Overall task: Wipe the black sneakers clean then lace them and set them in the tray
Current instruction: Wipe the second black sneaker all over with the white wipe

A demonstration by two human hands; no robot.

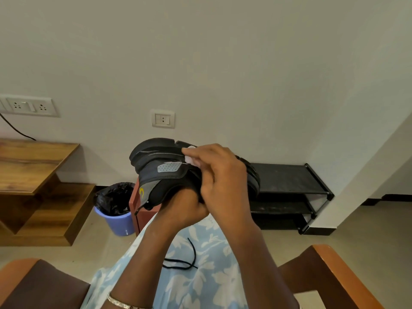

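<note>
Where the sneaker sits, head view: the black sneaker (162,172) is held up above the lap, sole turned upward.
Long axis: runs left to right, with what looks like the heel at the left; the other end is hidden behind the right hand (225,175).
Left hand (185,208): below the shoe, fingers curled round its collar, bearing it.
Right hand: over the shoe, wrist bent down, fingertips pinching a white wipe (189,157) against the sole's edge.
Key relation: the exposed sole lies leftward of the wipe, so the stroke likely goes that way.
Lace (185,262): loose on the lap, unthreaded.
Stage: wiping, I judge; no tray recognisable.
</note>
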